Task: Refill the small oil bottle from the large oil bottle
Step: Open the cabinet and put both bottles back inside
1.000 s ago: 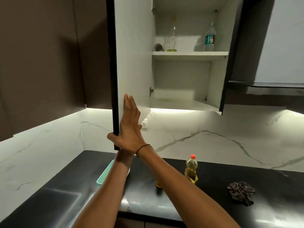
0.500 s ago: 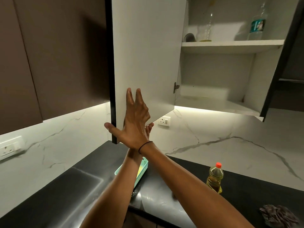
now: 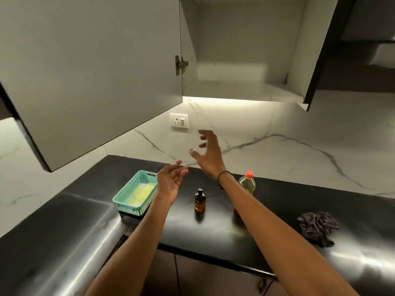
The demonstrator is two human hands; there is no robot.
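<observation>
A small amber bottle (image 3: 200, 200) with a dark cap stands upright on the black counter (image 3: 213, 233). Behind it to the right stands the large oil bottle (image 3: 248, 183) with a red cap and yellow oil, partly hidden by my right forearm. My left hand (image 3: 170, 181) hovers above the counter left of the small bottle, fingers relaxed, holding nothing. My right hand (image 3: 208, 153) is raised in front of the marble wall, fingers spread and empty. Neither hand touches a bottle.
A wall cabinet door (image 3: 89, 71) hangs wide open over the left of the counter. A teal basket (image 3: 130, 201) with a yellow-green cloth sits left of my left hand. A dark crumpled cloth (image 3: 317, 227) lies at the right. A wall socket (image 3: 179, 123) sits under the cabinet.
Both hands have let go of the cabinet door and dropped toward the counter. The door has swung further open, and my view has tilted down.
</observation>
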